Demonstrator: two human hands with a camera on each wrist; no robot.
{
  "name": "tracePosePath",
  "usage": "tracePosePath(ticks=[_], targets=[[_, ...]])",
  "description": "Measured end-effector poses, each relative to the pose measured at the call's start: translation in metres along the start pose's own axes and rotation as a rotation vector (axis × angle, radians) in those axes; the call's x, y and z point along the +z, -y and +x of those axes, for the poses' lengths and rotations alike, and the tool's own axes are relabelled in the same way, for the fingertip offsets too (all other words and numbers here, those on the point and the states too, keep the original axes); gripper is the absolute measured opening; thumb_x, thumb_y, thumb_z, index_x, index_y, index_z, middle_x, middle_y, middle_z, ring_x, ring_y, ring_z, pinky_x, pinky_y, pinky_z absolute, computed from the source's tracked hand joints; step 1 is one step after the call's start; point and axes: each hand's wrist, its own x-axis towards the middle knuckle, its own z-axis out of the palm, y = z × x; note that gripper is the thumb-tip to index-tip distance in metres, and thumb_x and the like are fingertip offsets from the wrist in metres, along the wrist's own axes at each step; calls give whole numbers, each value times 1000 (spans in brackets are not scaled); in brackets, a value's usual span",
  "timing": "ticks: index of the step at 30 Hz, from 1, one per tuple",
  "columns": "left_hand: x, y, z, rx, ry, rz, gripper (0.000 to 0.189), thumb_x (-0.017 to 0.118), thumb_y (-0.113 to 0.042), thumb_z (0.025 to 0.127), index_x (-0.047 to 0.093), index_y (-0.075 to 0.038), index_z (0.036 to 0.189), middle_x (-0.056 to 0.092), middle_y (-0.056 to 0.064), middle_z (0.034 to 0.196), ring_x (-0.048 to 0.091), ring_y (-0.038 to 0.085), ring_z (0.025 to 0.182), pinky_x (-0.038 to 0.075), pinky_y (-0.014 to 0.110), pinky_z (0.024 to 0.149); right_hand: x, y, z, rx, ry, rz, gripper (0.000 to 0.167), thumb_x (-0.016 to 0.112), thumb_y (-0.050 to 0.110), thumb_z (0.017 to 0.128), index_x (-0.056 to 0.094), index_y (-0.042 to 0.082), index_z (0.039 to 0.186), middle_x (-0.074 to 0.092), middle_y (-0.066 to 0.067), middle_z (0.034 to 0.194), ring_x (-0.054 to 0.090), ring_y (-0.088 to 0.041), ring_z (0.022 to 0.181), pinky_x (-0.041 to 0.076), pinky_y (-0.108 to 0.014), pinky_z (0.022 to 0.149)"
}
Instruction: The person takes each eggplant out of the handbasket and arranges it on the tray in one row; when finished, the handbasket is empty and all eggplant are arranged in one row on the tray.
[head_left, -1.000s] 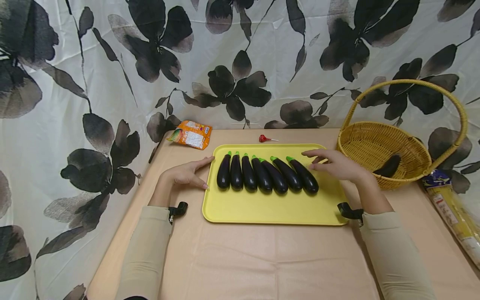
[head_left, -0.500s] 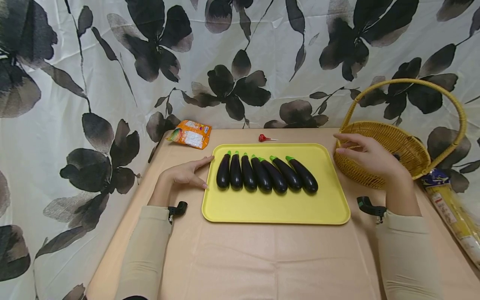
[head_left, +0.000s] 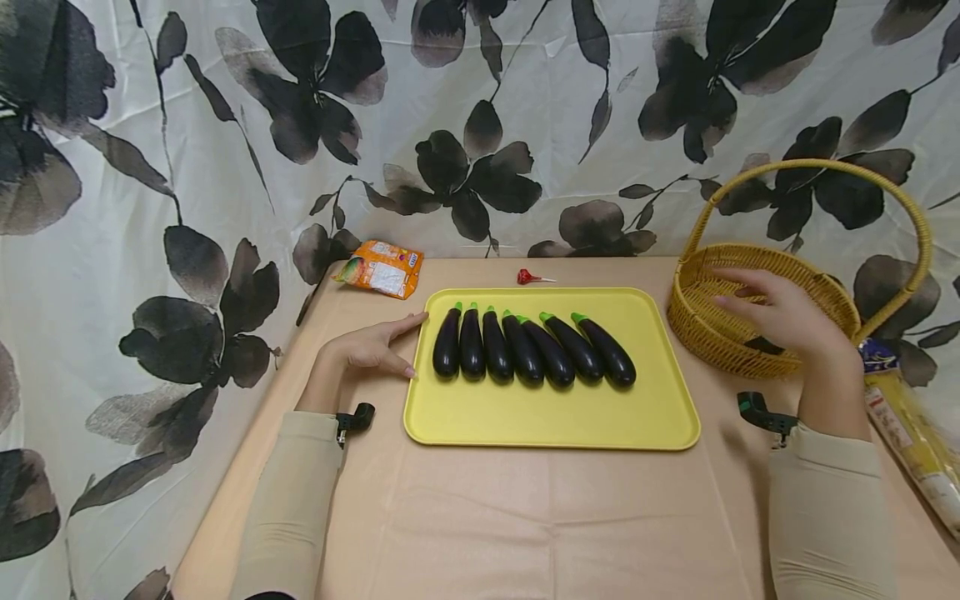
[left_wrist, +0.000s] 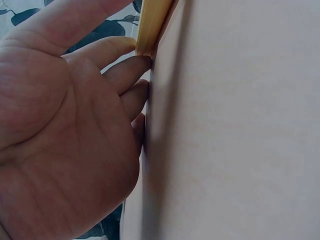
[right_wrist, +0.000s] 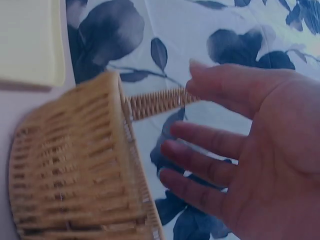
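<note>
Several dark purple eggplants (head_left: pixel 498 346) with green stems lie in a row on a yellow tray (head_left: pixel 551 421). The left hand (head_left: pixel 367 346) rests against the tray's left edge, thumb and fingers spread; in the left wrist view its fingertips touch the tray's side. Over the wicker basket (head_left: pixel 697 333) at the right hovers the right hand (head_left: pixel 795 317), its fingers loosely extended and holding nothing. One more eggplant (head_left: pixel 763 345) lies inside the basket, mostly hidden by that hand. From the right wrist, the hand (right_wrist: pixel 270 150) appears above the basket's rim (right_wrist: pixel 117 95).
An orange snack packet (head_left: pixel 384 268) lies at the table's back left. A red-wrapped lollipop (head_left: pixel 534 277) sits behind the tray. Right of the basket is a long yellow package (head_left: pixel 907 417). The basket's tall handle (head_left: pixel 825 165) arches up, and a floral curtain (head_left: pixel 465 167) hangs behind.
The right hand has moved right, away from the rightmost eggplant on the tray, to above the basket. The left hand, tray and row of eggplants have stayed put.
</note>
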Motion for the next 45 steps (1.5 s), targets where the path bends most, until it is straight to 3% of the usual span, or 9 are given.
tracePosePath(ticks=[3,10,19,30,38,45], targets=[[0,-1,0,-2,1,2,126,97,-41,70,20,-25,168,12,0,176,6,24,163,7,52,132,-3,-11,-1,35,18,-35,65,54,42,108,40,5,160,41,-32,156,41,-56,135,40,-76,99],[0,-2,-1,-9,-1,-6,125,97,-39,69,21,-26,168,12,-1,176,6,24,163,7,52,132,-5,-37,-5,96,66,-141,68,49,41,110,36,-6,157,37,-42,152,39,-63,132,35,-80,102],[0,-2,-2,-5,-5,-2,125,97,-40,70,21,-25,168,13,-1,176,7,24,163,7,52,132,-2,-58,-2,103,89,-202,66,52,37,109,39,-10,153,38,-47,148,35,-67,132,29,-81,106],[0,-3,-2,-7,-9,-2,125,97,-39,70,21,-26,168,13,1,176,7,26,163,8,54,132,3,-67,-1,160,62,-205,59,58,22,107,38,-10,152,37,-48,144,33,-70,130,28,-82,106],[0,-2,-2,-5,-11,-5,124,97,-39,70,21,-26,168,13,0,176,6,24,163,8,52,132,8,-62,1,175,19,-179,59,61,16,104,39,-12,151,42,-47,139,38,-67,128,31,-80,106],[1,-3,-3,3,-7,1,122,96,-38,73,20,-23,168,11,4,176,5,29,163,7,56,131,8,-61,0,215,37,-190,54,62,22,105,47,-14,143,52,-44,129,46,-63,119,38,-78,101]])
